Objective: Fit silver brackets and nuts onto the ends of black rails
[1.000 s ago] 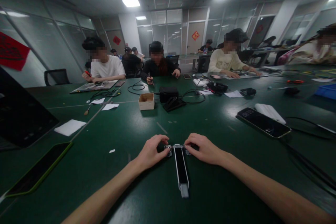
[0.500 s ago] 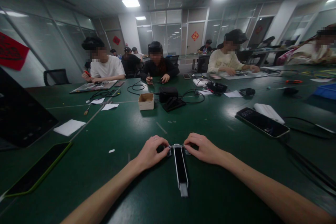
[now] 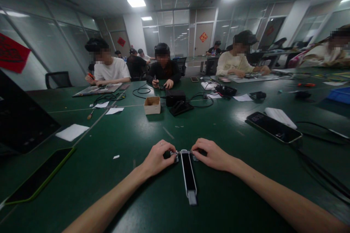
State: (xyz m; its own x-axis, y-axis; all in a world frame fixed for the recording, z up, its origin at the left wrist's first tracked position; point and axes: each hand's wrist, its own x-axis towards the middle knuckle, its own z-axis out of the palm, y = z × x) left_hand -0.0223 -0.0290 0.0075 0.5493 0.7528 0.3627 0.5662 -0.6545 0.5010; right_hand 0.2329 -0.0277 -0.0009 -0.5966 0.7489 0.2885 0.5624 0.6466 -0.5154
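A long narrow black device point(image 3: 188, 174) with a pale frame lies lengthwise on the green table point(image 3: 142, 134), its far end fitted with small metal parts on both sides. My left hand point(image 3: 157, 158) curls its fingers around the left side of that far end. My right hand point(image 3: 212, 154) pinches the right side of the same end. Both hands rest on the table surface, with the forearms stretching back toward me.
A phone in a green case point(image 3: 38, 178) lies at the near left, a dark phone point(image 3: 275, 127) and a white pad point(image 3: 280, 116) at the right. A small cardboard box point(image 3: 152, 105) and a black unit with cables point(image 3: 177, 102) sit mid-table. Several people work along the far side.
My hands and the device have stayed nearly in place. The person in black across the table brought both hands together.
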